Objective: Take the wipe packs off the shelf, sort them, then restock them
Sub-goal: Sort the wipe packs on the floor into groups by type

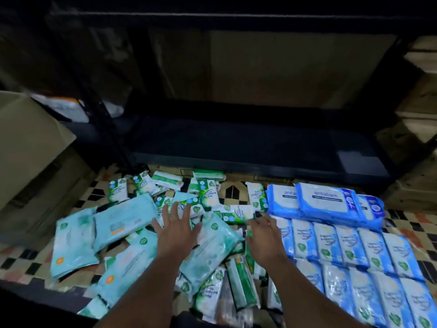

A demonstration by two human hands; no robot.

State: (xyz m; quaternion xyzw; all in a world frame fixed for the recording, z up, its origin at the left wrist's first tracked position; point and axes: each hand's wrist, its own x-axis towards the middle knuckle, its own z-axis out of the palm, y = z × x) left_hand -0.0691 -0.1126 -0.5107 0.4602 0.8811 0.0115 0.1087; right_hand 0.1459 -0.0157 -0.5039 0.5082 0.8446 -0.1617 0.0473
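Left of the shelf (248,147) front, large teal packs (123,221) lie jumbled on the floor. The left hand (176,229) hovers over them, fingers spread. The right hand (263,235), fingers bent, whether pinching I cannot tell, reaches the green packs (236,215). Rightward, blue packs (350,247) sit in tidy rows; a careless sweep could scatter them.

Blue packs (350,247), teal packs (123,221), checkered floor (411,223).

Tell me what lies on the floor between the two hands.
In the head view, a large teal pack lies tilted between the left hand and the right hand, with small green packs just beyond it.
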